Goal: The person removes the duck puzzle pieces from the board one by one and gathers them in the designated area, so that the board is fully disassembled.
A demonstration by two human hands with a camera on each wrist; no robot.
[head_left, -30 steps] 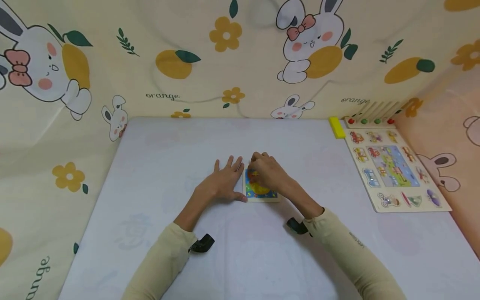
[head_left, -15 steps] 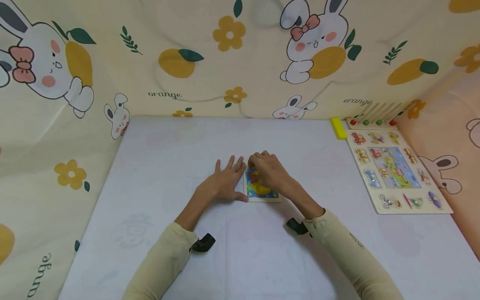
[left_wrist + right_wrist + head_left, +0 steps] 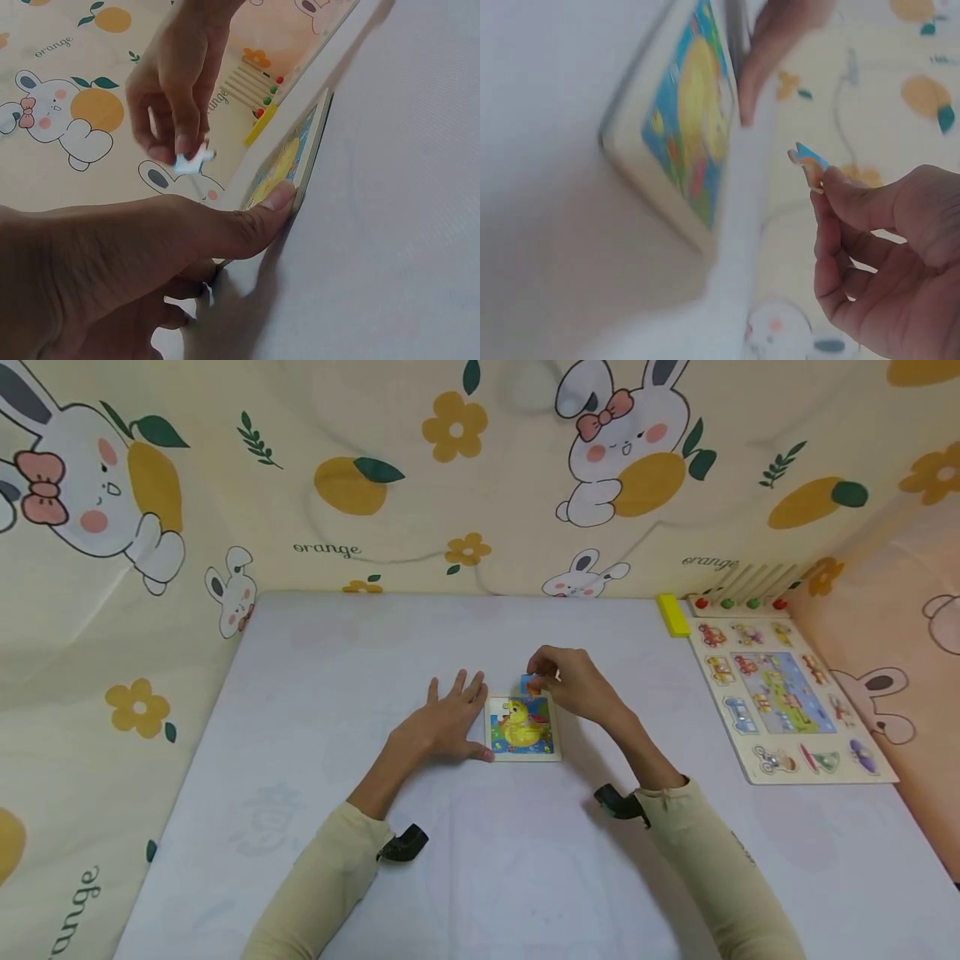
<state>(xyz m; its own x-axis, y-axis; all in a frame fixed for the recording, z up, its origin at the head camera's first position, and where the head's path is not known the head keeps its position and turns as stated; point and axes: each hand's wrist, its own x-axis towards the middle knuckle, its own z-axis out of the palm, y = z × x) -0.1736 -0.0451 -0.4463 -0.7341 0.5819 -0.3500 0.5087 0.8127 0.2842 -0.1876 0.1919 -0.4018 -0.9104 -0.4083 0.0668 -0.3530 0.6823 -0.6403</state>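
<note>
- On the far right of the white table (image 3: 487, 868) lies a big pale board (image 3: 787, 740) full of little pictures.
- Behind it is a stand (image 3: 740, 611) with thin sticks and red and green beads; a yellow block (image 3: 672, 615) is just beside them, on the left.
- Along the far side hangs a creamy cloth (image 3: 513, 468) with bunnies and oranges.
- By the middle of the table lies a small, flat duck puzzle (image 3: 522, 732), well apart from the big board.
- On its left the left hand (image 3: 450, 722) rests flat, fingers straight and spread, holding nothing; its thumb touches the puzzle's edge.
- Above the puzzle's far edge, the right hand (image 3: 573, 681) pinches a small puzzle piece (image 3: 528, 683) between thumb and finger, hiding part of it.
- The duck is big and yellow on blue. Pale spots show by its head; I can't tell if they are shine or bare board.
- The piece is blue and orange on one side, with bumpy edges.
- The puzzle is square, with a thick, pale, smooth rim. The cloth looks wrinkly.
</note>
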